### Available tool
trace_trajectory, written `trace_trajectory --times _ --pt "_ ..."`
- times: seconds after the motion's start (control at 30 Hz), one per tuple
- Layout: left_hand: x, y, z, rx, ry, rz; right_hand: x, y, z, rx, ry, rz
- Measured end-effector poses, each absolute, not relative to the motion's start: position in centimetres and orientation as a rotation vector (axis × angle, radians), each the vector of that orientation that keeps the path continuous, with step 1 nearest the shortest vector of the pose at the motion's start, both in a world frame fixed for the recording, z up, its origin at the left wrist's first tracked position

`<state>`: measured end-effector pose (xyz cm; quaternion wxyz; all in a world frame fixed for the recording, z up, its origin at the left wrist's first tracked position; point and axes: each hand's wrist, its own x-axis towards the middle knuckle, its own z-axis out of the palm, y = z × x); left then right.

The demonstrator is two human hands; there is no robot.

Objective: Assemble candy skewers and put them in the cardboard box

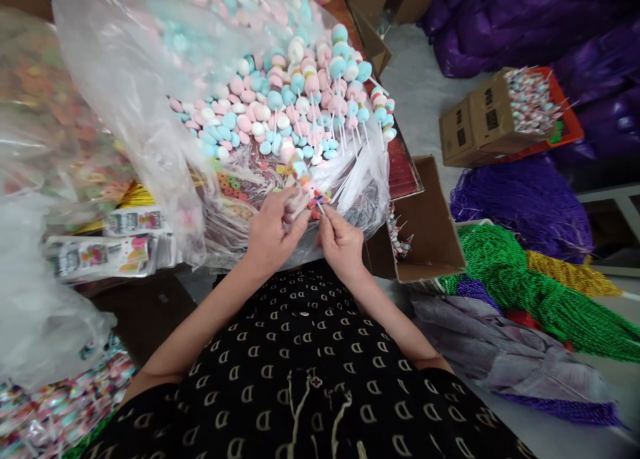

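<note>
My left hand (275, 229) is closed around a candy skewer in a clear printed wrapper (303, 179), near the front edge of the plastic-lined heap. Beside it, my right hand (341, 240) pinches the white stick at the lower end of that skewer. Beyond both hands lie loose pink, white and blue candies (245, 116). Several finished-looking candy skewers (313, 82) rest on them with their white sticks pointing toward me. Small ring-shaped gummies (233, 186) show through the plastic just left of my hands.
Flat printed wrappers (100, 254) are stacked at the left, below a bag of orange and green candies (65, 106). An open cardboard box (433, 229) stands right of the table edge. Farther right are a filled box (483, 119), purple bags and green beads (500, 262).
</note>
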<state>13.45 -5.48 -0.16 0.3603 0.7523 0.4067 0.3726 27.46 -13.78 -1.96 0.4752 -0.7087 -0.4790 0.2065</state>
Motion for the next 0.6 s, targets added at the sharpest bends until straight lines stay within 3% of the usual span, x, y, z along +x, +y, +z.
trace_trajectory --times 0.6 --pt "14.0 -5.0 -0.8 2.425 1.114 0.846 27.1 -14.0 -3.4 -1.884 -1.476 0.350"
